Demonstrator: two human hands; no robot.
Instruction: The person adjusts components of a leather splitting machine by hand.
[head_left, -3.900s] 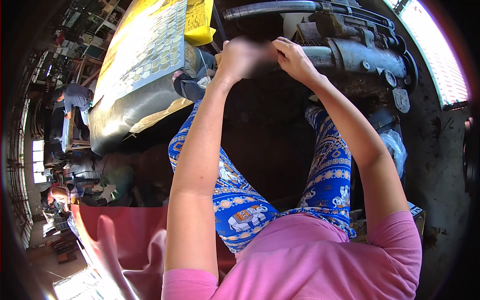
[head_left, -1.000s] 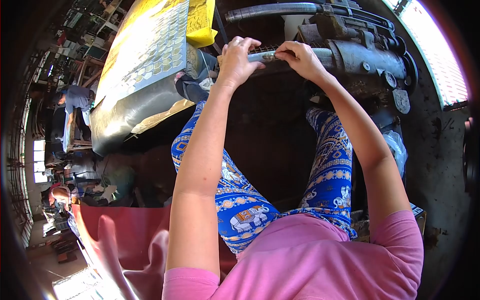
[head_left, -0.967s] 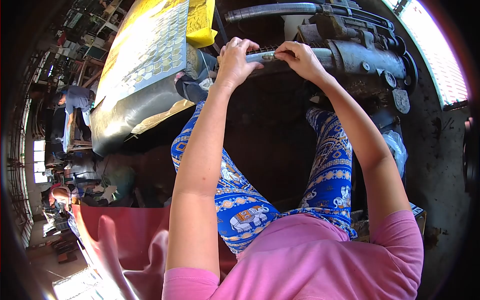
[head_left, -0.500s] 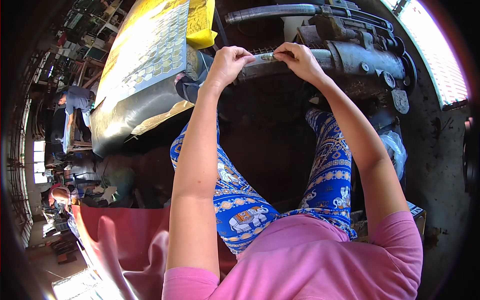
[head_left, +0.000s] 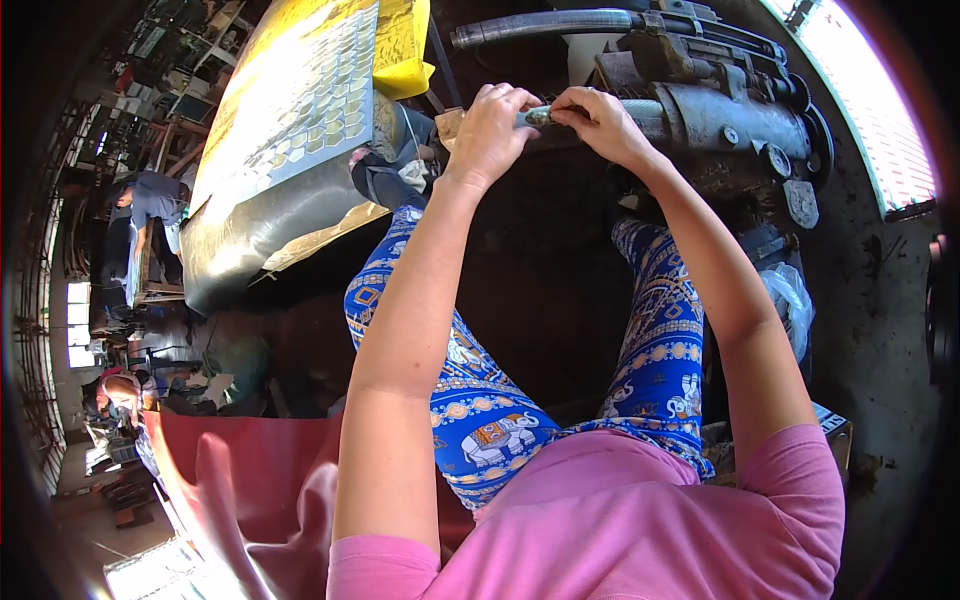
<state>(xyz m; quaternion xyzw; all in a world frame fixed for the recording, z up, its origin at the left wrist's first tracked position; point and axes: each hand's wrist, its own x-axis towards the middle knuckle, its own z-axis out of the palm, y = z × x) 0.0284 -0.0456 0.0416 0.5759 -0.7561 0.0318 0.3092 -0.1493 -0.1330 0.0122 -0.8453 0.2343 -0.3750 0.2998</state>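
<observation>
A small shiny, brownish piece [head_left: 538,117] lies between my two hands, over the narrow metal arm of a machine [head_left: 735,115]. My left hand [head_left: 490,135] is closed at the piece's left side, its fingers bent and partly hidden behind the back of the hand. From the other side, my right hand [head_left: 603,122] pinches the piece's edge with thumb and finger. The piece is too small to tell its kind. Left of my hands, a pale sheet with rows of hexagon shapes [head_left: 325,120] lies on a bright yellow cover [head_left: 402,45].
A dark, bulky padded form [head_left: 240,240] stands under the yellow cover. Dark red sheeting [head_left: 250,480] hangs at my left. A clear plastic bag [head_left: 788,300] is by my right arm. Two other people, one in a grey shirt [head_left: 158,198], are at far left.
My left hand has moved right, closer to my right hand, and turned so its back shows more. My left leg has shifted slightly. The right hand stays nearly in place.
</observation>
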